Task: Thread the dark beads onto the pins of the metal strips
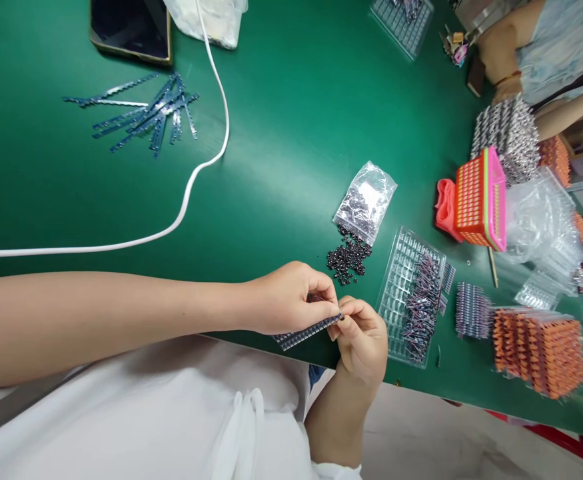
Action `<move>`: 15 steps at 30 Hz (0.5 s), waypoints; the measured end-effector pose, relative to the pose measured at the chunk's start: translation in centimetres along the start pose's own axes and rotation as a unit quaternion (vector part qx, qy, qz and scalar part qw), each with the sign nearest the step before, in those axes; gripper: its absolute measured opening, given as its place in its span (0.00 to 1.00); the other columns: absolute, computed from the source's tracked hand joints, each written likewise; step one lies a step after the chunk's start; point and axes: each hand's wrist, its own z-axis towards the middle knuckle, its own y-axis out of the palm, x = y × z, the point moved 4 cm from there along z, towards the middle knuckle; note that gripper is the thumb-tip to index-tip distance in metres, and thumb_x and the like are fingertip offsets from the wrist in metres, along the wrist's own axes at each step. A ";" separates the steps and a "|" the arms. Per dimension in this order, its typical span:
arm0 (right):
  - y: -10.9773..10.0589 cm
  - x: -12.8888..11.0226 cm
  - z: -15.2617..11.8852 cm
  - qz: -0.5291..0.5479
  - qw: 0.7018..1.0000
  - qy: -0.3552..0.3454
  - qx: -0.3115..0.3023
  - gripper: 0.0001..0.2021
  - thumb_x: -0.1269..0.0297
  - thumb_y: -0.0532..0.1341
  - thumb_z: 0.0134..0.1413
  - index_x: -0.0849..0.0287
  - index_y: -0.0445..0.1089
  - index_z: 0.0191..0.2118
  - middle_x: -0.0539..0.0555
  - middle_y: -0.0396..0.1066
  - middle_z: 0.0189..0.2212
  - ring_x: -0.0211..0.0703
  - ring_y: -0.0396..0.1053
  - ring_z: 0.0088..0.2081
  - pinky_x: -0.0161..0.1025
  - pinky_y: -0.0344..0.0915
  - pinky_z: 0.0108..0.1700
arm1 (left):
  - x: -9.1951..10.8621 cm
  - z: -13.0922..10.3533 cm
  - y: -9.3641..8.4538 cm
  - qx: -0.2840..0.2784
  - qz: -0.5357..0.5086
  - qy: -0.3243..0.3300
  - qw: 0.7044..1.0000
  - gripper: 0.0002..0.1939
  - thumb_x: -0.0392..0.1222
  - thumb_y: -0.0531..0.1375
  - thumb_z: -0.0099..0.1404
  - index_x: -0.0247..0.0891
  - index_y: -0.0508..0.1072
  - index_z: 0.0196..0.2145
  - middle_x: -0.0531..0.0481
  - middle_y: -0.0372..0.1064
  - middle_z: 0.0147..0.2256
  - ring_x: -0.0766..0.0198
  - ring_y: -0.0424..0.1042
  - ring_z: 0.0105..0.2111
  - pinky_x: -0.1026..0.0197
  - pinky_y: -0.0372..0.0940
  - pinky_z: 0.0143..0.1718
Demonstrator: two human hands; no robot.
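Note:
My left hand (298, 298) reaches in from the left, its thumb and fingers pinched on a dark segmented strip (304, 335). The strip slants over the table's front edge, its upper part covered by my fingers. At its right end my right hand (362, 340) is closed, thumb and fingertips pressed on the strip's tip. A tiny dark piece shows there, too small to name. Just beyond my hands lies a heap of small shiny dark beads (350, 259), beside a clear plastic bag (366, 200) of similar pieces. To the right, a clear compartment tray (394, 293) holds many thin dark parts with wires.
Blue thin strips (158, 110) lie scattered below a phone (131, 30). A white cable (186, 200) curves across the green table (276, 167). At right stand a pink and orange basket (476, 197), stacked orange parts (538, 350) and a dark stack (472, 311). Another person's arm (504, 57) rests farther off.

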 end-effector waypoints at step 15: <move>-0.1 0.4 -0.1 0.036 0.998 0.021 -0.036 0.04 0.65 0.70 0.49 0.57 0.76 0.30 0.48 0.68 0.25 0.32 0.65 0.22 0.30 0.62 0.22 | 0.3 0.1 0.0 -0.025 0.019 -0.002 0.999 0.11 0.42 0.57 0.60 0.34 0.76 0.27 0.53 0.67 0.21 0.69 0.61 0.22 0.67 0.51 0.21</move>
